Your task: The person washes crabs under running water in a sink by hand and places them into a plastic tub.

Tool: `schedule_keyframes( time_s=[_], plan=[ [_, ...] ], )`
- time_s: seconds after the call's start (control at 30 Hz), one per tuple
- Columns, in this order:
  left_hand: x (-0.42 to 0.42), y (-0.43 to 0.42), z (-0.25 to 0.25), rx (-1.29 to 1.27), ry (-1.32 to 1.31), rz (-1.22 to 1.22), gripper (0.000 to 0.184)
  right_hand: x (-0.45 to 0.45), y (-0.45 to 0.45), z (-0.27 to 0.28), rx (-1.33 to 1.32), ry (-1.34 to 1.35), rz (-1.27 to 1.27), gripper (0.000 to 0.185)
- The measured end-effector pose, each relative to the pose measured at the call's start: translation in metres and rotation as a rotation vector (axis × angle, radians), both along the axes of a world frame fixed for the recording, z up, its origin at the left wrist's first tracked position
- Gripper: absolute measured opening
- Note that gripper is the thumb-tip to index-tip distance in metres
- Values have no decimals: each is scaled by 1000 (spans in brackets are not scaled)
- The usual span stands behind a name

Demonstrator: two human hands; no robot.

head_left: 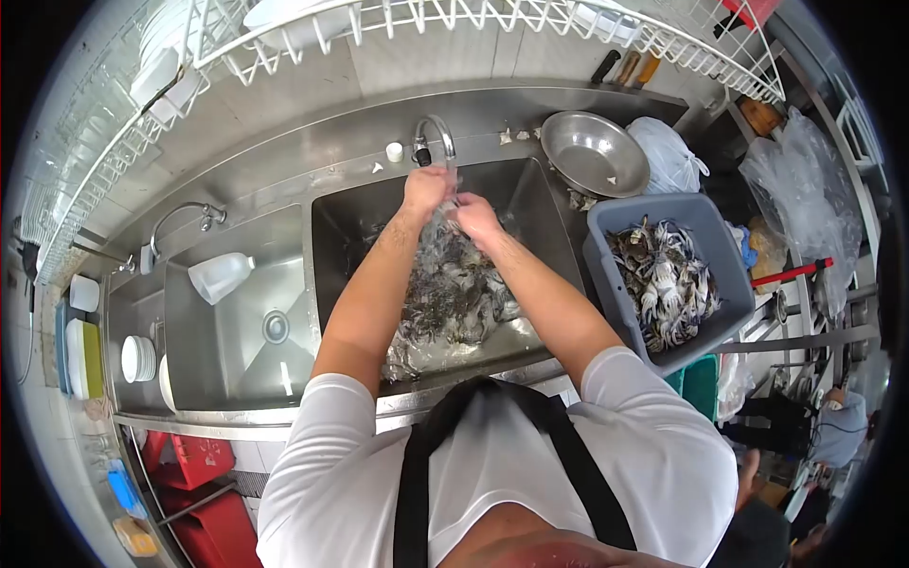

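Both hands are close together under the running faucet at the back of the middle sink. My left hand has its fingers curled beside the stream. Just to its right, my right hand is also curled in the water. Splashing hides what lies between the fingers. Below them, a pile of wet grey crabs fills much of the sink. A grey bin to the right holds more crabs.
A metal bowl and a tied plastic bag sit behind the bin. Another sink on the left holds a white jug. A wire rack runs overhead. Another person is at the far right.
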State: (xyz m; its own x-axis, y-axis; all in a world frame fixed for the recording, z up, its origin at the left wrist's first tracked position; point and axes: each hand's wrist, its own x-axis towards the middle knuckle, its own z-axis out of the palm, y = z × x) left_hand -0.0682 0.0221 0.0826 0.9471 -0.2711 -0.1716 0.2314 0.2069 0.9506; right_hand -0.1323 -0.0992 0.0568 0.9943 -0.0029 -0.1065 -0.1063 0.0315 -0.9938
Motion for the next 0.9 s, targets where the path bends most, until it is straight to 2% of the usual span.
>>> schedule_keyframes(
  time_s=[0.07,0.1,0.13,0.17,0.23,0.27,0.33,0.37,0.4,0.43,0.5,0.57,0.6,0.63,0.67,0.7,0.73,0.77,0.8,0.83,0.87,0.9],
  plan=[
    [-5,-2,-10,546,-204,-12,11,-28,-21,2,-20,249,-116,36],
    [-3,-7,-25,567,-184,-7,8,-43,-31,-2,-21,254,-126,36],
    [-9,-14,-22,563,-182,-18,8,-57,-44,-9,-87,147,-224,39],
    [-16,-22,-18,450,-127,-54,8,-65,-56,-13,-157,36,-320,42],
    [-42,-43,6,211,24,-106,12,-81,-77,-7,30,95,-367,45],
    [-43,-50,5,209,24,-121,12,-90,-83,6,79,150,-358,44],
    [-41,-65,-5,384,10,-210,7,-100,-97,4,31,183,-338,44],
    [-22,-66,-26,626,-144,-372,5,-105,-102,3,-17,217,-300,45],
    [-7,-71,-30,623,-151,-381,5,-111,-102,8,-18,214,-311,45],
    [8,-76,-29,811,-383,-480,7,-117,-100,17,-6,185,-300,45],
    [19,-94,-34,57,31,-180,23,-121,-104,31,-51,99,-323,46],
    [16,-93,-1,-2,51,-113,29,-132,-119,41,-183,-136,-491,45],
    [8,-90,3,-57,86,-38,35,-144,-130,71,-480,-172,-539,43],
    [11,-81,-12,39,85,-77,37,-149,-150,76,-670,-332,-674,42],
    [13,-63,-29,136,89,-119,40,-161,-166,96,-676,-340,-706,41],
    [7,-42,-45,254,128,-157,39,-176,-184,114,-931,-347,-761,39],
    [2,-22,-77,368,128,-159,35,-187,-207,114,-1016,-270,-818,40],
    [-5,3,-117,384,95,-204,22,-198,-223,117,-1095,-193,-816,46],
    [-12,36,-195,837,-435,-336,19,-211,-228,127,-1159,85,-763,56],
    [-30,52,-242,1215,-685,-521,19,-224,-261,96,-1310,-19,-722,64],
    [-47,67,-288,1550,-999,-662,21,-234,-259,96,-1396,40,-719,64],
    [-76,81,-305,1609,-885,-985,24,-242,-253,96,-1400,28,-690,62]
  ],
)
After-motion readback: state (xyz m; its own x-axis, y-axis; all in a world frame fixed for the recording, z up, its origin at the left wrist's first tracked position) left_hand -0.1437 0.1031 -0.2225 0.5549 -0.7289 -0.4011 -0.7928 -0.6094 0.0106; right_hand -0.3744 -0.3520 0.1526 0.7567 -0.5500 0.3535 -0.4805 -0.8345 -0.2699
